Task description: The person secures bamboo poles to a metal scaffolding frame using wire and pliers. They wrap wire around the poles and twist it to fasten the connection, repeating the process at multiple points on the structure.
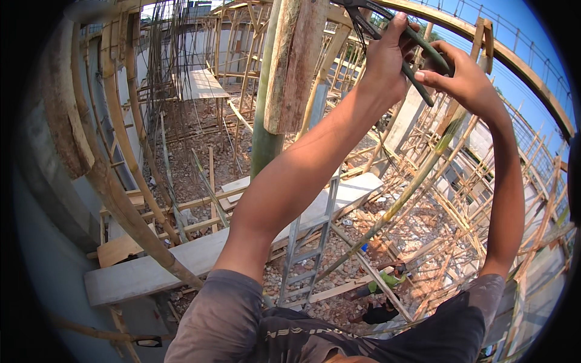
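Both arms reach up and forward to the top of the view, where the two hands work one pair of dark pincers (402, 42) with long handles. The left hand (382, 63) is curled shut around one handle, thumb stretched up along it; the right hand (463, 75) is wrapped on the other handle, its fingers (431, 77) pressed together over the end. The tool's head points up toward the top edge, close beside a weathered wooden plank (295, 60) fixed against a green bamboo pole (264, 142); what the tool's tip bites on cannot be told. Far below lie a grey board (151, 272) across the scaffold, a metal ladder (308, 254) and rubble-strewn ground, with another person (387, 281) in a bright green top. No packages, labels or signs show.
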Motion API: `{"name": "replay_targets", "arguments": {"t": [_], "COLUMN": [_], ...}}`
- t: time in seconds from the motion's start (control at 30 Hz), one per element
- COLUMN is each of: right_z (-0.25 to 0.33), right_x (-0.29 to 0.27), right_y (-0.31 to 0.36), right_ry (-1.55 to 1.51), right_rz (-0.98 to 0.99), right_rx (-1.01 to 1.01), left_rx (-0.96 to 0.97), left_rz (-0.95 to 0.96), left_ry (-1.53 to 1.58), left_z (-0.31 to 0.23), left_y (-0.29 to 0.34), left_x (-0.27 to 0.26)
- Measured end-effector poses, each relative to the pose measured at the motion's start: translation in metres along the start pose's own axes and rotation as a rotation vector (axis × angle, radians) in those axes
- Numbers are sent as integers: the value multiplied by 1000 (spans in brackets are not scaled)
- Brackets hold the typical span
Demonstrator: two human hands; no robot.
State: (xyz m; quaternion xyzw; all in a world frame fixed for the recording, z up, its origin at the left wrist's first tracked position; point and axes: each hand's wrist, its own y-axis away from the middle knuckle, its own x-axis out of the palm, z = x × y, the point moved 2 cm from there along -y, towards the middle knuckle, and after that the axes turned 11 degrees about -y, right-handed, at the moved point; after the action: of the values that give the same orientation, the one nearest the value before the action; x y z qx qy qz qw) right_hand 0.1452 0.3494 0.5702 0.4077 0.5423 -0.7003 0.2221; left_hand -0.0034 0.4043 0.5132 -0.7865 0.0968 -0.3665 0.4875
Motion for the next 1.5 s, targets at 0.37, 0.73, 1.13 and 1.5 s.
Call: {"name": "replay_targets", "arguments": {"t": [0.37, 0.73, 1.13, 1.5], "right_z": [-38, -21, -21, -31], "right_x": [8, -3, 23, 15], "right_y": [-26, -29, -27, -43], "right_ry": [-1152, -428, 178, 571], "right_rz": [702, 433, -78, -226], "right_rx": [393, 278, 39, -72], "left_rx": [47, -356, -269, -252], "left_rz": [-30, 184, 218, 73], "left_ry": [-147, -401, -643, -621], "left_z": [-9, -36, -38, -35], "left_y": [15, 54, 62, 71], "left_x": [13, 21, 18, 8]}}
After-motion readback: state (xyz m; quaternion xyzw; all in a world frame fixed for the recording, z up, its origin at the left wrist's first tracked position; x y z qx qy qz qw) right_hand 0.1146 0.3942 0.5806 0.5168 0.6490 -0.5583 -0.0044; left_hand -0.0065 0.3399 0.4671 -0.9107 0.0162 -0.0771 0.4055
